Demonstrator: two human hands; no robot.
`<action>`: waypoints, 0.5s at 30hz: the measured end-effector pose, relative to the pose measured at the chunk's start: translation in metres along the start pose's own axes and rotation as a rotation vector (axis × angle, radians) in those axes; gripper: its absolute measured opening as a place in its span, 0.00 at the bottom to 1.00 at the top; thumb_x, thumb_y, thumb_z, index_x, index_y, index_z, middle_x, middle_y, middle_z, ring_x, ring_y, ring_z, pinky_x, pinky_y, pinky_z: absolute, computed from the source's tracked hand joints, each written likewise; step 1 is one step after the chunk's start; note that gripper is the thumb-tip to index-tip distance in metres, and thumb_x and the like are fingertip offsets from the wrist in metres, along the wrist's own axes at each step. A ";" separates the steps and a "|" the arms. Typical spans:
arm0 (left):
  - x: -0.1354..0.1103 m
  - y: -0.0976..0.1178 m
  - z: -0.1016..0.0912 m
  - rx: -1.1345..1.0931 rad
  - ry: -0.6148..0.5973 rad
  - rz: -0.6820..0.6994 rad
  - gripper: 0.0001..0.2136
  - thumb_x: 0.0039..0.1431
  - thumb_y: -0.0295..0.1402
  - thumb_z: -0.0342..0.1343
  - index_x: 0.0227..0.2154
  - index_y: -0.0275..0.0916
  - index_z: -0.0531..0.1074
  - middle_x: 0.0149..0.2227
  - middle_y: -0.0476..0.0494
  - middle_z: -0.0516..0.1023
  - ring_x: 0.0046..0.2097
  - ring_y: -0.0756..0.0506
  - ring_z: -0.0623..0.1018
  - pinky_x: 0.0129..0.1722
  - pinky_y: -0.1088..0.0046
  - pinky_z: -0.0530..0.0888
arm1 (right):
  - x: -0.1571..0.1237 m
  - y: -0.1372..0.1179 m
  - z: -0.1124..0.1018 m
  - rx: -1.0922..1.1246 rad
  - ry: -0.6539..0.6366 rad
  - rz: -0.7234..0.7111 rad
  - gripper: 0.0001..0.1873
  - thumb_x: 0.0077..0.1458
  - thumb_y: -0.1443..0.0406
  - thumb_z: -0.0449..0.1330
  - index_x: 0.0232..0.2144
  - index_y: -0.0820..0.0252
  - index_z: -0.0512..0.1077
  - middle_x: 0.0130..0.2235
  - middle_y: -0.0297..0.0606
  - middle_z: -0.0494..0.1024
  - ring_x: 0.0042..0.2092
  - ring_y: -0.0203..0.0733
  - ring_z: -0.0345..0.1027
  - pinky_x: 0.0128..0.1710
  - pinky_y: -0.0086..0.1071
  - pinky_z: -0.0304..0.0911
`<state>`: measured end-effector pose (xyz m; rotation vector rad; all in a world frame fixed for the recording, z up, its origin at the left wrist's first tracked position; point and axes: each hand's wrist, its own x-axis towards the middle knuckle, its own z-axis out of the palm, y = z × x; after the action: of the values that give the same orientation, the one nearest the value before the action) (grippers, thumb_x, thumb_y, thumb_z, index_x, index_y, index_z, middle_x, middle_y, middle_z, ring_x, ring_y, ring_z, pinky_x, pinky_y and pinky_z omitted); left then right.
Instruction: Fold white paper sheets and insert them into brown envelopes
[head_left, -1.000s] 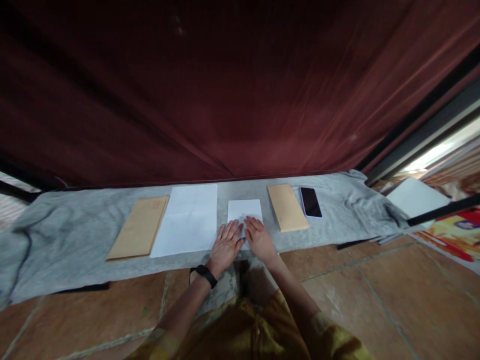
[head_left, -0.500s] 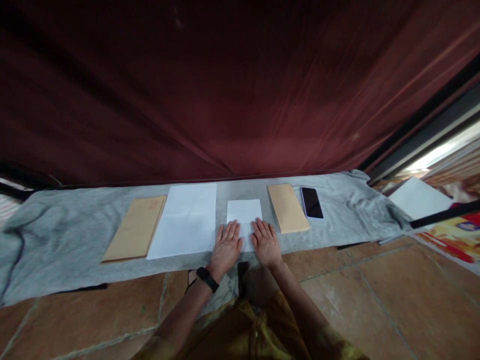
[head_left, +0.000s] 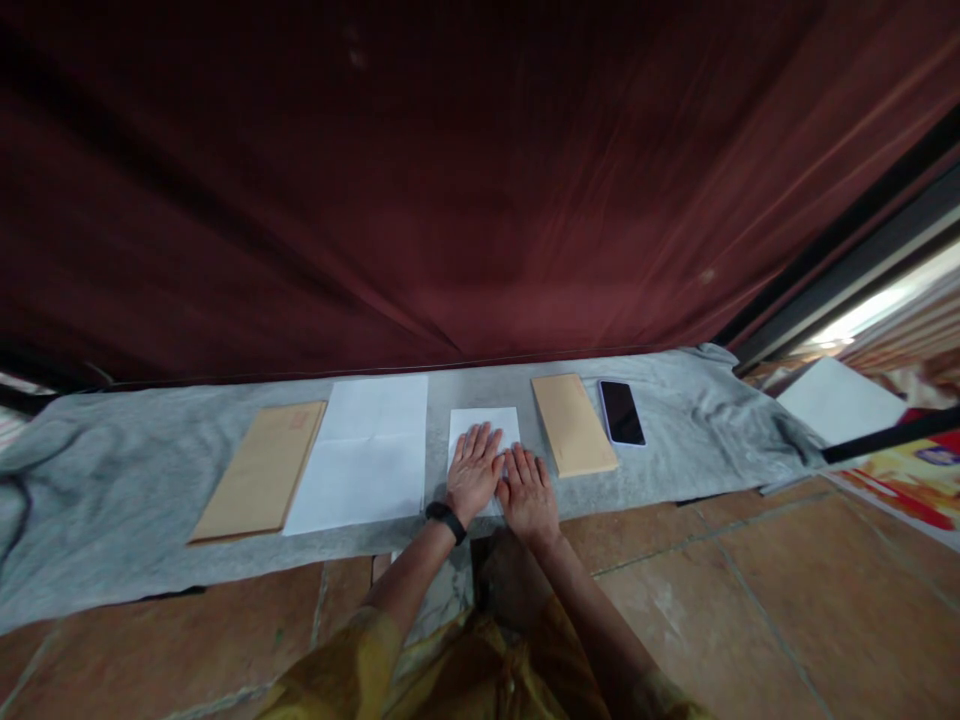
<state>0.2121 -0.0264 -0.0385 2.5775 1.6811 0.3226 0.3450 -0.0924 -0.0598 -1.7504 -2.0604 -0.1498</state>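
A folded sheet of white paper (head_left: 463, 418) lies in front of me, its middle covered by my hands. My left hand (head_left: 475, 470), with a black band on the wrist, rests flat on it with fingers stretched out. Beside it my right hand (head_left: 527, 493) is also flat, fingers extended over the paper's right edge, the thumb close to the left hand. To the left lies a larger white paper sheet (head_left: 367, 450) with a faint crease across it. A stack of brown envelopes (head_left: 574, 425) sits just right of my hands.
Further left lies another stack of brown envelopes (head_left: 259, 470). A phone (head_left: 622, 412) with a dark screen rests at the right. All lie on a narrow surface under a grey cloth (head_left: 697, 430). A dark red curtain (head_left: 450, 200) hangs behind; a tiled floor (head_left: 675, 590) is below.
My left hand has slid forward and to the right, further onto the folded paper. My right hand has shifted only slightly. The whole view has tilted a little.
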 end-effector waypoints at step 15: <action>-0.019 -0.020 0.002 -0.012 0.169 -0.115 0.32 0.70 0.47 0.40 0.68 0.30 0.54 0.69 0.29 0.58 0.70 0.36 0.59 0.67 0.50 0.58 | 0.002 -0.002 -0.007 0.005 -0.078 0.026 0.30 0.69 0.61 0.47 0.68 0.69 0.56 0.68 0.51 0.59 0.69 0.53 0.52 0.67 0.49 0.47</action>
<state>0.1871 -0.0351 -0.0460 2.4946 1.8655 0.5562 0.3446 -0.0936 -0.0525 -1.8061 -2.0893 -0.0686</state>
